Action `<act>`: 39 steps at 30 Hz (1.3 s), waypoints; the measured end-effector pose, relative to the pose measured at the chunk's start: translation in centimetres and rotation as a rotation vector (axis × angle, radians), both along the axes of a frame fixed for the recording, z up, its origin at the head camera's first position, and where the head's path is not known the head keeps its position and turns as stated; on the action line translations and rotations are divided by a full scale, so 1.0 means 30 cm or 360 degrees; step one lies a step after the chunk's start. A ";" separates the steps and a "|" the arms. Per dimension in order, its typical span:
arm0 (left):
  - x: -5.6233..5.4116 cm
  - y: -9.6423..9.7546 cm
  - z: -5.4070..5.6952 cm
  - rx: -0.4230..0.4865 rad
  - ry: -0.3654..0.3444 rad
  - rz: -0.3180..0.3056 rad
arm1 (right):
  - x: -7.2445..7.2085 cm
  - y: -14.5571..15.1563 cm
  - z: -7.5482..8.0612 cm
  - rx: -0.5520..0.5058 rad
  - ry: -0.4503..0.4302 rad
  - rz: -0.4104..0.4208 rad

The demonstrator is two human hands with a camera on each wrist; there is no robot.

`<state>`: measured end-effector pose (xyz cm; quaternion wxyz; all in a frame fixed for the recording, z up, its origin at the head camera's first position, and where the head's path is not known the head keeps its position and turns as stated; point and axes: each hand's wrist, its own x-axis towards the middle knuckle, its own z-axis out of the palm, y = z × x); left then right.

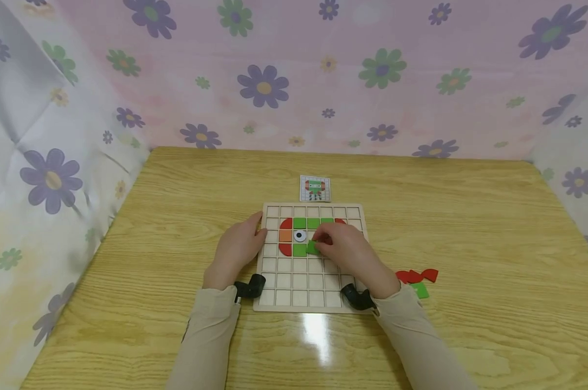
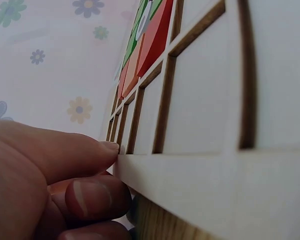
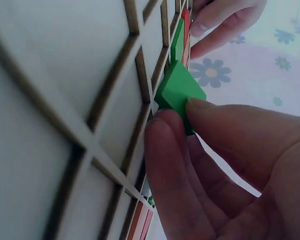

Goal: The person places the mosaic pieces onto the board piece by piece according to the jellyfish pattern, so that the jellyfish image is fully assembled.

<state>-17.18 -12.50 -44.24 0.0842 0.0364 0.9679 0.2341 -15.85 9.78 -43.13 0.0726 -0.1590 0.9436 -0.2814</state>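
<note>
A wooden grid board (image 1: 296, 309) lies flat on the table. My left hand (image 1: 235, 246) holds its left edge, thumb (image 2: 87, 152) at the rim and other fingers curled beside it. Between thumb and fingers of my right hand (image 1: 349, 249) is a green square tile (image 3: 177, 92), pinched and tilted over the grid. Tiles fill part of the upper grid: green squares (image 1: 299, 222) along a row, red rounded corner pieces (image 1: 286, 249), an orange square (image 1: 285, 235) and a white eye tile (image 1: 299, 235). The right hand hides the grid's right part.
Behind the board lies a small pattern card (image 1: 315, 188) with a green and red figure on a grid. Several loose red pieces (image 1: 430, 275) and a green tile (image 1: 422, 291) lie right of the board, partly behind the right sleeve (image 1: 415, 325). Flowered cloth (image 1: 294, 65) hangs behind the table.
</note>
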 end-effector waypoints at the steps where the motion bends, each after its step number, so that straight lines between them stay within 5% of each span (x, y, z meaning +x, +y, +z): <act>1: 0.000 -0.001 0.001 0.0002 -0.0001 0.0002 | 0.001 0.001 0.001 0.0008 0.0009 0.0007; 25: -0.005 0.003 0.010 0.0009 -0.0028 0.0004 | 0.007 0.001 0.007 0.0163 0.0142 0.0099; 39: -0.002 0.004 0.004 0.0033 -0.0048 0.0007 | 0.006 0.033 0.027 0.0116 -0.0020 0.0083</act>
